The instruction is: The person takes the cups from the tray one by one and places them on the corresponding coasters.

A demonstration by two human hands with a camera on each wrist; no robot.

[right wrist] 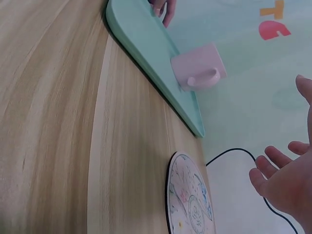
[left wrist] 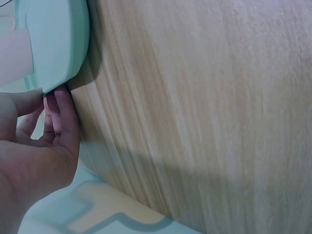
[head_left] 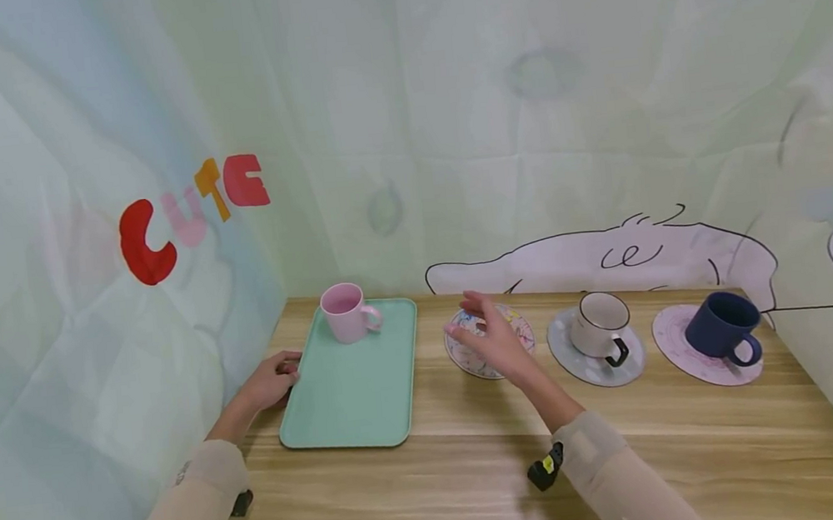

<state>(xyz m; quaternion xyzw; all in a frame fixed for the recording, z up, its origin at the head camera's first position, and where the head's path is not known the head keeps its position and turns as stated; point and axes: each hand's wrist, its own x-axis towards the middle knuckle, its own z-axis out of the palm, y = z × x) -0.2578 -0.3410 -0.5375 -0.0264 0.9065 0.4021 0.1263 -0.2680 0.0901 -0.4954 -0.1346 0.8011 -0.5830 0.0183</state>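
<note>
My left hand [head_left: 272, 381] pinches the left edge of a mint-green tray [head_left: 350, 392], thumb on top and fingers below the rim in the left wrist view. Toward the tray's far end stands a pink mug [head_left: 347, 317], upright, its handle pointing right. My right hand [head_left: 495, 340] hovers over a round patterned coaster [head_left: 471, 362], fingers spread apart and holding nothing. In the right wrist view this hand [right wrist: 287, 185] appears at the right edge, with the coaster [right wrist: 187, 200] lower left of it.
Right of the patterned coaster, a white mug [head_left: 599, 324] with a black handle stands on a grey coaster [head_left: 573, 366]. Farther right, a navy mug [head_left: 720, 327] sits on a pink coaster [head_left: 676, 335]. Printed cloth [head_left: 467, 163] encloses the wooden table [head_left: 469, 489] at the back and sides.
</note>
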